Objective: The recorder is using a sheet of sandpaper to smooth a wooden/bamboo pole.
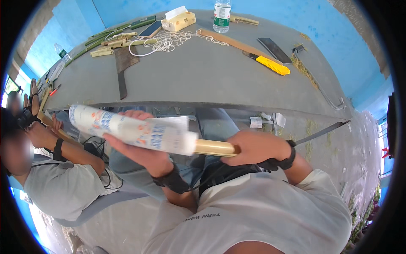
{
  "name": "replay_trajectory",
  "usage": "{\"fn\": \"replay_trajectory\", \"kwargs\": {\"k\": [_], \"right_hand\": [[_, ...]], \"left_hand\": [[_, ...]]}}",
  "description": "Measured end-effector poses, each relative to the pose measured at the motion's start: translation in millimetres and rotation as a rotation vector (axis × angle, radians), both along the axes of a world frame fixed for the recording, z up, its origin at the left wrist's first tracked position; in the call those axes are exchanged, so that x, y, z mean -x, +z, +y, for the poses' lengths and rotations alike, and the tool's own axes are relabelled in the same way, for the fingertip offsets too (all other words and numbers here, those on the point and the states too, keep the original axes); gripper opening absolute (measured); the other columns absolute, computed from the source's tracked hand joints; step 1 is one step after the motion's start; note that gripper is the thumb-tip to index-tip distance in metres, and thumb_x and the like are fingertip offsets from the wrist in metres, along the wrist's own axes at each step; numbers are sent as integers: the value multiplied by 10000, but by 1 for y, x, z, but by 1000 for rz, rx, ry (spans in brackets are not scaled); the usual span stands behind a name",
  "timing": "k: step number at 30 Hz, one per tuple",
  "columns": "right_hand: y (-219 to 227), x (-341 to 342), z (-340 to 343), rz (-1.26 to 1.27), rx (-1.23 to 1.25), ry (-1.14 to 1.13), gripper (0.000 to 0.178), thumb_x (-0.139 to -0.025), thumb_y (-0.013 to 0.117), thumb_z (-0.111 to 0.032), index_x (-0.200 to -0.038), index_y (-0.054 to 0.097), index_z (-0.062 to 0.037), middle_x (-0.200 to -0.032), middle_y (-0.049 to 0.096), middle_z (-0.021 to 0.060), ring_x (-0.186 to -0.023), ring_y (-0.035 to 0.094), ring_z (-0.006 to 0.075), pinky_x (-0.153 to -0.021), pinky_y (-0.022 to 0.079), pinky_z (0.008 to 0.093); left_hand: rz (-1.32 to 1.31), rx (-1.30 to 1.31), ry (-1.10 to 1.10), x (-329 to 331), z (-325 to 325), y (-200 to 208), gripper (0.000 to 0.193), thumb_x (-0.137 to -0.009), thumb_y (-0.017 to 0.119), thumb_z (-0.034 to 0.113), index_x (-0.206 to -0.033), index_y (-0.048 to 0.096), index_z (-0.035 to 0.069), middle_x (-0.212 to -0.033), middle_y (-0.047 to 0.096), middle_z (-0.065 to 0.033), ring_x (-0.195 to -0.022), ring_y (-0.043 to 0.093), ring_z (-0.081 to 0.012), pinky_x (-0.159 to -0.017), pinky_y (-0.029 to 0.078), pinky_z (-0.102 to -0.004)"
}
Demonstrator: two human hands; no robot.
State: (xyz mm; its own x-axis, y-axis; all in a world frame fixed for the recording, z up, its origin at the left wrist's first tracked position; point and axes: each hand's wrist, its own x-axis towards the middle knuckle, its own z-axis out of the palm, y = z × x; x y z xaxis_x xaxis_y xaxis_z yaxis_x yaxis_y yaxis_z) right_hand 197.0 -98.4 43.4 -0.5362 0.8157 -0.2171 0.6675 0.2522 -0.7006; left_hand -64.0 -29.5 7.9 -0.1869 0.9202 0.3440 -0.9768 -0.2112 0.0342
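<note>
Across my lap lies a white printed wrapper (127,130) with blue and orange marks, shaped like a long tube and slightly blurred. Out of its right end comes a smooth, pale yellow bamboo tube (212,147). My left hand (146,153) is closed around the wrapper from below, with fingertips showing behind it. My right hand (261,149) grips the bamboo tube's bare end. How far the bamboo reaches inside the wrapper is hidden. A white ribbed sheet (174,122) shows just behind the wrapper.
On the grey table (182,76) lie a dark-bladed chopping knife (123,70), white string (163,42), bamboo pieces (103,51), a phone (150,28), a tissue box (179,22), a water bottle (222,17), a wooden stick (230,41) and a yellow utility knife (272,65). A co-worker (69,169) sits at left.
</note>
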Motion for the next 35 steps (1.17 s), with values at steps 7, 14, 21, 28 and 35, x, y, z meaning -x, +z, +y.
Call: {"fn": "replay_trajectory", "kwargs": {"k": [7,14,21,28,35], "right_hand": [[16,-1,6,-53,101,9,450,-842,658,-418,-918,672,25,-812,646,249,-758,628,425,-698,491,470],[-33,10,9,258,-129,-56,418,-860,696,-393,-877,674,24,-673,622,187,-609,616,321,-584,453,411],[-10,12,3,121,50,20,456,-858,692,-410,-830,668,44,-636,584,193,-576,556,314,-576,443,394],[0,30,15,184,98,-76,548,-839,701,-464,-757,652,76,-568,537,164,-500,506,246,-507,407,385],[5,31,15,170,210,-90,535,-847,700,-466,-747,665,59,-530,522,143,-470,497,232,-488,395,373]], "left_hand": [[6,42,98,16,-5,-1,502,-948,643,504,-1147,506,63,-1009,515,-40,-938,522,-163,-903,470,-338],[199,80,33,-45,-7,5,588,-950,554,601,-1169,510,57,-1027,555,-75,-932,556,-214,-848,495,-390],[88,28,121,5,5,-3,590,-976,514,607,-1201,500,62,-1035,531,-68,-953,531,-201,-876,474,-362],[63,69,-65,-30,4,-7,667,-929,525,688,-1128,548,51,-983,593,-80,-897,600,-237,-813,533,-412],[58,46,-154,-28,8,-14,698,-913,530,711,-1136,548,49,-997,597,-86,-908,600,-238,-834,527,-402]]}}
